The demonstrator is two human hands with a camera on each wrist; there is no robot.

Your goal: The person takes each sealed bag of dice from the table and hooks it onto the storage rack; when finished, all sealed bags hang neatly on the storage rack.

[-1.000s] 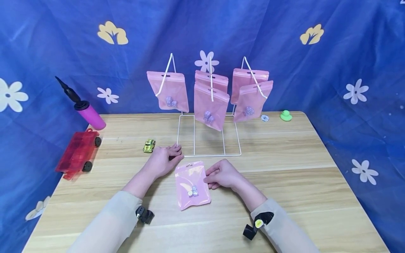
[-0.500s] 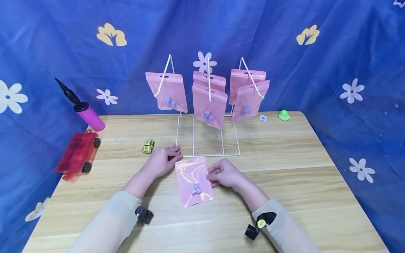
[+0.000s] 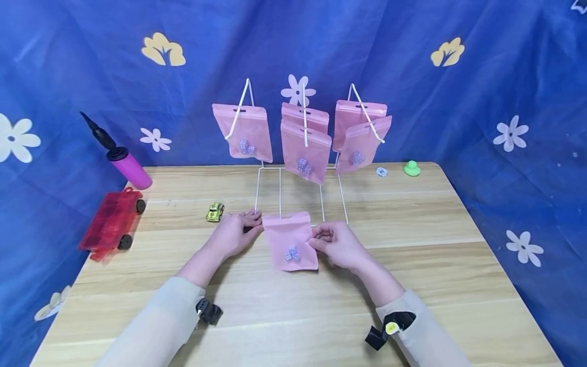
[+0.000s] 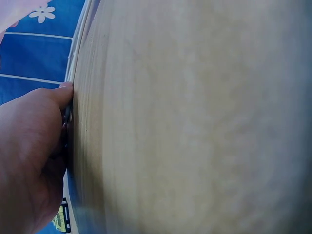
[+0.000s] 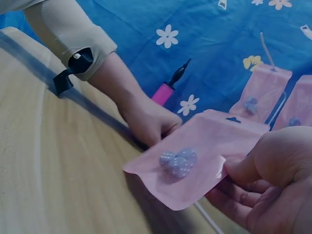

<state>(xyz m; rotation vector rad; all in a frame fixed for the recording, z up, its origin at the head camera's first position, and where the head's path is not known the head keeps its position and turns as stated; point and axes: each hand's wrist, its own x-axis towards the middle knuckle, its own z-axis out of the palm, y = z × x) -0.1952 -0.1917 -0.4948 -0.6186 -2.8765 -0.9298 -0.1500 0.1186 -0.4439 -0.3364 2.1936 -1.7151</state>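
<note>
In the head view my right hand [image 3: 338, 244] pinches the right edge of a pink zip bag [image 3: 286, 237] between thumb and fingers. Three pale purple dice [image 5: 178, 163] show through the bag's lower part, and a hang hole [image 5: 233, 120] sits near its top. The bag is tilted up over the front of a white wire display rack [image 3: 347, 211]. My left hand [image 3: 234, 232] grips the rack's front left base corner, its thumb in front of the wire. Several similar pink bags [image 3: 306, 158] hang from the rack's three arms, with dice visible in some.
Left of the rack is a small yellow toy car [image 3: 215, 212]. A red transparent toy cart [image 3: 112, 221] and a magenta hand pump [image 3: 132, 168] stand at the table's left edge. Behind on the right are a poker chip [image 3: 381, 172] and a green toy duck [image 3: 412, 168].
My right hand has lifted the pink bag from the table and brought it up toward the rack, slightly right, tilting it more upright. My left hand has stayed at the rack's corner.
</note>
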